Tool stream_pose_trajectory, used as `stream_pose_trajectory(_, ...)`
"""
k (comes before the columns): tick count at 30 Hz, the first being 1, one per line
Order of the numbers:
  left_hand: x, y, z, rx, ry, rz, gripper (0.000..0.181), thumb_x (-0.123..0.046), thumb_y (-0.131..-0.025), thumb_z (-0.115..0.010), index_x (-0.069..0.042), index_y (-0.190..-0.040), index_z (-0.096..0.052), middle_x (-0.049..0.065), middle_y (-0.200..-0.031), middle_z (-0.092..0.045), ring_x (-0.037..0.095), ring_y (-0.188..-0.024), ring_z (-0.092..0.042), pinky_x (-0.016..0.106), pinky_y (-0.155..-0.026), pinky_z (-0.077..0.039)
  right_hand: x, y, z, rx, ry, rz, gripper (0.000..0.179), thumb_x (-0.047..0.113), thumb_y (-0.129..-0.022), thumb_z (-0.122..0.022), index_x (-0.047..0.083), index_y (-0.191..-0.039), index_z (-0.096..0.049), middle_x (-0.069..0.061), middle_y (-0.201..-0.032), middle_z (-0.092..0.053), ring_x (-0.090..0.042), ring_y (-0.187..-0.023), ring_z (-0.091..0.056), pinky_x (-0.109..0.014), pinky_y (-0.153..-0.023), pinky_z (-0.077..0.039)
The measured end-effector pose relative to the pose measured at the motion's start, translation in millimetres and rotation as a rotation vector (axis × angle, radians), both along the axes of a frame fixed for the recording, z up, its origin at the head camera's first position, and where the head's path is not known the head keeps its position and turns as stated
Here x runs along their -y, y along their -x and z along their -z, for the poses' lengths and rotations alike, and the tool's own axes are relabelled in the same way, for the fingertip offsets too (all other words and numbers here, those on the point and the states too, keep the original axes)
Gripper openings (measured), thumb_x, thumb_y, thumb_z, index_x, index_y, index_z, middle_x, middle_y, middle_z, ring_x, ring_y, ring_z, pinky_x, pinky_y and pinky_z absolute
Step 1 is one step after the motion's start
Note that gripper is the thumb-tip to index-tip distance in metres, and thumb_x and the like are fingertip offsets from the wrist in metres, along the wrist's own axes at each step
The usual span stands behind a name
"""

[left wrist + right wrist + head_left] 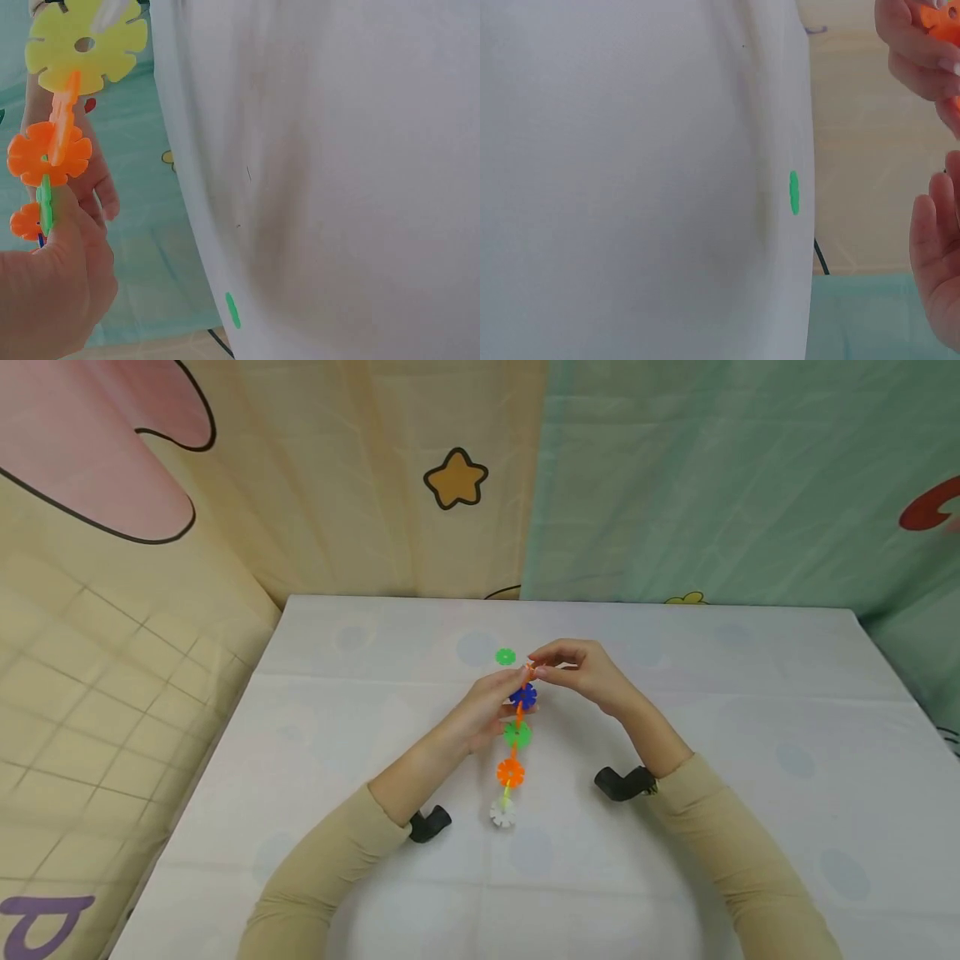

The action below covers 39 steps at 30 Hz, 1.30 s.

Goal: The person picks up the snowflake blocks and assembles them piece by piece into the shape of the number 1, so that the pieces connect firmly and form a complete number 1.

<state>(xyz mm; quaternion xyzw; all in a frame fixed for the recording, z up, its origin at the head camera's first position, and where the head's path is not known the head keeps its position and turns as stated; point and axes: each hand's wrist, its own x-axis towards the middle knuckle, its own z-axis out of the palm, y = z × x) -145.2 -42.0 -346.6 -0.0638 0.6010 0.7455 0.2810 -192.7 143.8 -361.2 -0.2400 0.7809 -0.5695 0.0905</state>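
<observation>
A chain of interlocked plastic snowflake discs (511, 772), in white, yellow-green, orange, green and blue, runs from the hands toward the person. My left hand (483, 706) grips its far part near the blue disc (525, 697). At that far end, the thumb and index finger of my right hand (588, 675) pinch a small orange snowflake disc (531, 671), partly hidden by fingertips. In the left wrist view a yellow disc (56, 49) is closest, and the left hand (64, 281) holds the chain beyond it. The right wrist view cuts off the right hand's (941, 251) fingertips.
A loose green snowflake disc (506, 657) lies on the white-covered table (375, 735), just beyond the hands. Black wrist-worn pieces (624, 783) show at both cuffs. Printed curtains (360, 485) stand behind the table's far edge.
</observation>
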Motion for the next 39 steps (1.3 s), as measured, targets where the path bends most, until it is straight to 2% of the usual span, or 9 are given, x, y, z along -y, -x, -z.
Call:
stream_pose_trajectory(3, 3.3, 2.0, -1.1, 0.013, 0.0, -0.031, 0.047, -0.036, -0.098, -0.047, -0.005, -0.134, -0.048, 0.015, -0.133, -0.044, 0.033, -0.114, -0.05, 0.045, -0.102, -0.036, -3, 4.4, 1.7, 0.01, -0.054, 0.028, 0.025, 0.011, -0.088, -0.064, -0.004, -0.109, -0.064, -0.01, -0.102, -0.065, -0.018, -0.093, -0.057, -0.028, -0.08, -0.049)
stream_pose_trajectory(9, 8.2, 5.3, -4.6, 0.015, 0.026, -0.081, 0.044, -0.034, -0.098, -0.047, -0.005, -0.131, -0.051, 0.009, -0.113, -0.055, 0.028, -0.111, -0.054, 0.045, -0.1, -0.038, -6, 15.2, 6.4, 0.062, -0.111, 0.044, 0.03, 0.016, -0.089, -0.064, -0.004, -0.112, -0.062, -0.014, -0.105, -0.063, -0.021, -0.094, -0.055, -0.027, -0.08, -0.048)
stream_pose_trajectory(14, 12.9, 8.8, -11.1, 0.012, 0.018, -0.114, 0.042, -0.031, -0.098, -0.049, -0.004, -0.13, -0.052, 0.009, -0.106, -0.059, 0.029, -0.114, -0.054, 0.045, -0.1, -0.039, -1, 28.7, 12.3, 0.084, -0.168, 0.02, 0.032, 0.016, -0.089, -0.064, -0.005, -0.114, -0.061, -0.015, -0.106, -0.063, -0.023, -0.09, -0.055, -0.026, -0.076, -0.048)
stream_pose_trajectory(19, 18.9, 14.7, -17.0, 0.01, -0.054, -0.157, 0.045, -0.03, -0.098, -0.048, -0.002, -0.134, -0.047, 0.01, -0.119, -0.052, 0.031, -0.118, -0.05, 0.047, -0.102, -0.035, 10, 43.1, 19.1, 0.118, -0.243, 0.029, 0.03, 0.014, -0.089, -0.064, -0.002, -0.114, -0.062, -0.013, -0.1, -0.06, -0.023, -0.081, -0.053, -0.026, -0.069, -0.048)
stream_pose_trajectory(24, 21.8, 18.3, -18.8, 0.028, -0.084, -0.185, 0.043, -0.03, -0.098, -0.047, -0.006, -0.134, -0.048, 0.012, -0.136, -0.043, 0.028, -0.113, -0.049, 0.045, -0.105, -0.032, 26, 55.8, 26.7, 0.163, -0.29, 0.094, 0.03, 0.011, -0.086, -0.066, -0.001, -0.113, -0.062, -0.012, -0.093, -0.059, -0.016, -0.069, -0.05, -0.025, -0.06, -0.046)
stream_pose_trajectory(28, 22.9, 19.4, -18.2, 0.018, -0.082, -0.188, 0.042, -0.03, -0.099, -0.046, -0.008, -0.135, -0.047, 0.01, -0.13, -0.045, 0.022, -0.102, -0.051, 0.04, -0.099, -0.037, 39, 63.7, 31.1, 0.15, -0.34, 0.169, 0.032, 0.01, -0.083, -0.067, 0.0, -0.113, -0.062, -0.013, -0.09, -0.059, -0.013, -0.059, -0.049, -0.022, -0.054, -0.043)
stream_pose_trajectory(30, 23.5, 19.9, -17.6, 0.013, -0.088, -0.191, 0.042, -0.029, -0.099, -0.045, -0.009, -0.135, -0.047, 0.009, -0.127, -0.046, 0.021, -0.098, -0.051, 0.037, -0.094, -0.04, 45, 67.1, 32.3, 0.124, -0.379, 0.204, 0.033, 0.01, -0.082, -0.068, -0.001, -0.113, -0.062, -0.013, -0.089, -0.059, -0.013, -0.06, -0.049, -0.022, -0.054, -0.042)
stream_pose_trajectory(36, 23.9, 20.7, -15.1, 0.02, -0.111, -0.189, 0.041, -0.027, -0.099, -0.045, -0.007, -0.135, -0.046, 0.003, -0.113, -0.049, 0.022, -0.1, -0.05, 0.028, -0.078, -0.046, 58, 75.2, 36.0, 0.076, -0.545, 0.261, 0.034, 0.018, -0.08, -0.072, 0.002, -0.108, -0.065, -0.009, -0.085, -0.054, -0.019, -0.076, -0.048, -0.025, -0.065, -0.037)
stream_pose_trajectory(39, 23.8, 20.7, -13.6, 0.037, -0.118, -0.195, 0.041, -0.027, -0.099, -0.045, -0.006, -0.135, -0.047, 0.007, -0.12, -0.049, 0.02, -0.096, -0.052, 0.027, -0.073, -0.048, 61, 75.8, 37.1, 0.087, -0.586, 0.266, 0.034, 0.02, -0.079, -0.072, 0.001, -0.107, -0.064, -0.01, -0.088, -0.055, -0.022, -0.081, -0.048, -0.029, -0.069, -0.039)
